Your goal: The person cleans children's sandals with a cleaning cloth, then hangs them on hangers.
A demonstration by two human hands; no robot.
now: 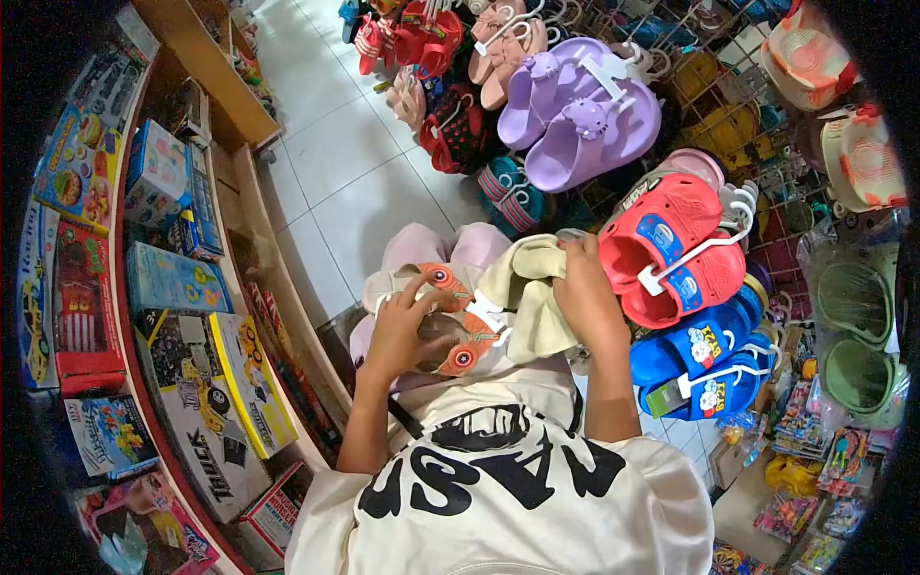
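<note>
Two bent arms, left hand point(402, 324) splayed on sandal point(467, 337), right hand point(586, 299) clutching cloth point(525, 287)

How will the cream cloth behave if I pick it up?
Probably floppy: the cream cloth folds and drapes in the right hand. Likely light for its size, since one hand alone keeps it bunched.

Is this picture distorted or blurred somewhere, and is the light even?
Head view: strong fisheye, the toy shelf curves and corners are black; light is even, no glare; left hand on the beige sandal and right hand on the cloth are sharp.
</note>
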